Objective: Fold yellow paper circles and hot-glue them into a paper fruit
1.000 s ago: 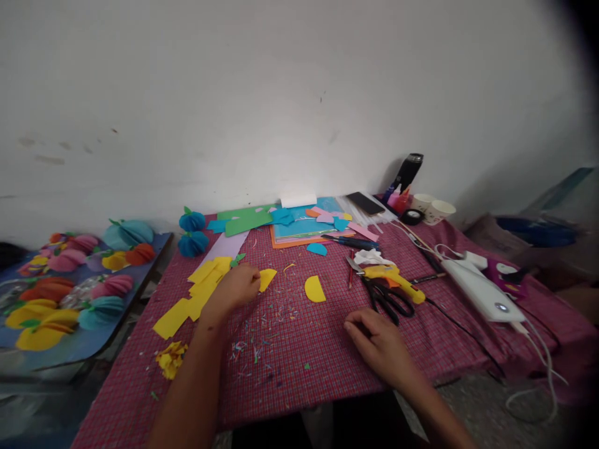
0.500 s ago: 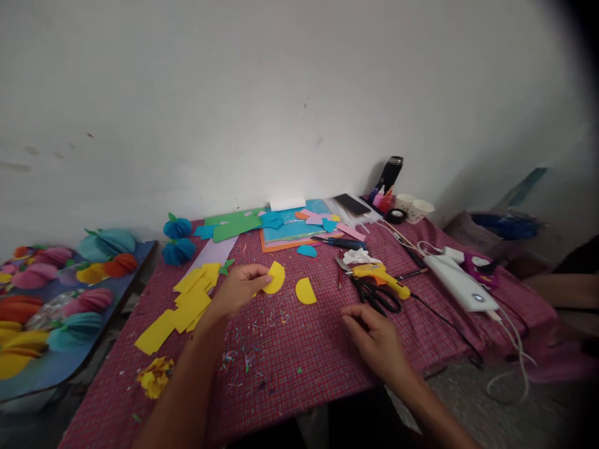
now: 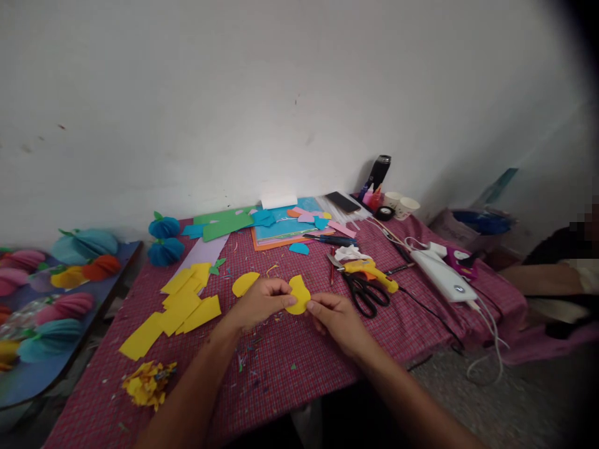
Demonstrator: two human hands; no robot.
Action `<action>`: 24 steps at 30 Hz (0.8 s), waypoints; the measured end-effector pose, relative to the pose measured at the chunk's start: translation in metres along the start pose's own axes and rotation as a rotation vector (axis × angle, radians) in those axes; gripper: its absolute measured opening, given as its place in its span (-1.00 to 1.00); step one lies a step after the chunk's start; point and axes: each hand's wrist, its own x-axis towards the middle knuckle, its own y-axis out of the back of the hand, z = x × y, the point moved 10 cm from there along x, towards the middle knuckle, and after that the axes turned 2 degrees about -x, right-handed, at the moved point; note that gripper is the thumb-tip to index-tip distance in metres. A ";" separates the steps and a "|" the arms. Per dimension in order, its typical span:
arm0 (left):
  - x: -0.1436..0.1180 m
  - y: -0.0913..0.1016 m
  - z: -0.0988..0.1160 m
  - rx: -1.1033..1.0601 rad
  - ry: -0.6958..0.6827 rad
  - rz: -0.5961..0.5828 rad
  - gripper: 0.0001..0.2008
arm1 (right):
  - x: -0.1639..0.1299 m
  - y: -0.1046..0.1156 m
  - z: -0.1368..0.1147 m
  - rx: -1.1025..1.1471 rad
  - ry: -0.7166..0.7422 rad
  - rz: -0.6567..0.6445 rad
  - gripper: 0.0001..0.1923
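Observation:
Over the middle of the table, my left hand (image 3: 268, 300) and my right hand (image 3: 337, 319) pinch a yellow paper cutout (image 3: 298, 295) from opposite edges. It has a rounded outline with a notch at the upper right. Just left of it, beyond my left hand, lies a second yellow half-round paper piece (image 3: 246, 284). Yellow paper rectangles (image 3: 183, 307) lie in an overlapping pile left of my left forearm. To the right of my right hand are black-handled scissors (image 3: 367, 293) and a yellow glue gun (image 3: 372, 272).
Coloured paper sheets (image 3: 229, 223), a phone (image 3: 343, 201), paper cups (image 3: 407, 207) and a black flask (image 3: 380, 171) stand or lie at the back. A white power bank (image 3: 442, 276) with cables is on the right. Folded paper pumpkins (image 3: 87, 245) fill a blue board on the left. Another person's arm (image 3: 547, 280) shows at far right.
My left hand has laid one yellow half-round piece down on the left and moved right to the other. My right hand has come left and up to grip that piece's edge.

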 end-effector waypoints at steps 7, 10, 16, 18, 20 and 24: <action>-0.002 -0.009 0.012 -0.090 -0.080 -0.027 -0.73 | 0.000 0.013 0.012 0.091 0.016 0.139 -0.66; -0.007 -0.025 0.018 -0.133 -0.089 -0.134 -0.67 | 0.000 0.018 0.016 0.063 0.052 0.178 -0.66; -0.006 -0.038 0.024 -0.123 -0.144 -0.165 -0.73 | -0.005 0.019 0.010 -0.051 0.113 0.179 -0.63; -0.004 -0.035 0.020 -0.088 -0.143 -0.157 -0.78 | -0.007 0.019 0.007 -0.069 0.131 0.172 -0.63; -0.001 -0.025 0.013 -0.031 -0.107 -0.105 -0.79 | -0.008 0.018 0.006 -0.089 0.136 0.170 -0.64; 0.002 0.001 0.001 0.054 -0.050 0.079 -0.73 | -0.008 0.019 0.010 -0.116 0.112 0.177 -0.68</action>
